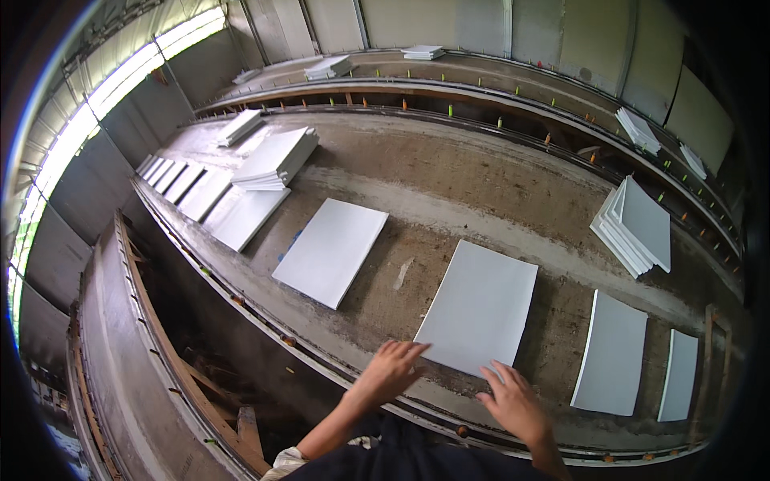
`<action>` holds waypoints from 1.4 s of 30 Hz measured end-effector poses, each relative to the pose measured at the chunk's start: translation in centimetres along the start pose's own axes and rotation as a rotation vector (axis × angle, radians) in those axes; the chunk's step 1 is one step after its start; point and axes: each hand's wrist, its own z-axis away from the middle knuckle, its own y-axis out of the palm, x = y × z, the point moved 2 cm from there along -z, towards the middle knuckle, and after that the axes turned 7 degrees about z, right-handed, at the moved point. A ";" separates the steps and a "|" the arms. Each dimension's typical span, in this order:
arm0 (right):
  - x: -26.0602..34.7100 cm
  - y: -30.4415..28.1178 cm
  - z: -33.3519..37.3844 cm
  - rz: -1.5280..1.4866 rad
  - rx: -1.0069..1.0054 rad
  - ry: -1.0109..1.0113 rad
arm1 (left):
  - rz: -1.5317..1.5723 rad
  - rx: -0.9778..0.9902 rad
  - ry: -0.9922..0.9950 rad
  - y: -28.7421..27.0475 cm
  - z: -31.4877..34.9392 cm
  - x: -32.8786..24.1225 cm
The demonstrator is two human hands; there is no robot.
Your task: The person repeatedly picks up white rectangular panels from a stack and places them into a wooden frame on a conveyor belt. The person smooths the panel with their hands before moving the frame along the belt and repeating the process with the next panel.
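In the lower middle of the frame a white rectangular panel (pixel 481 309) lies flat on the long, dusty concrete bed (pixel 449 180), its long axis running from the lower left up toward the upper right, so it stretches away from the person rather than across them. Its near short edge sits just above both hands. The left hand (pixel 391 370) is at the panel's near left corner, fingers spread and loose, fingertips (pixel 417 349) touching or just over the edge; whether they press on it cannot be told. The right hand (pixel 513 401) is at the near right corner, palm down and open, its fingertips meeting the panel's lower edge. Neither hand is closed around anything; both lie flat and released against the sheet. The two hands stand about equally near the panel, one at each end of its short side, with the dark metal rail (pixel 265 325) of the bed passing just beneath them. More white panels lie in a row to the left and right, and stacks (pixel 634 224) rest at the upper left and far right.
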 end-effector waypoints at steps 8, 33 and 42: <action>8.2 3.4 -3.8 -0.024 0.084 0.161 | -0.018 -0.015 -0.195 -7.9 4.7 11.1; 34.5 11.8 -63.1 -0.646 -0.434 0.037 | 0.637 -0.847 -0.316 -41.1 -1.5 61.7; 36.0 11.9 -66.7 -0.882 -0.535 0.039 | 0.846 -1.062 -0.317 -42.6 -5.5 61.6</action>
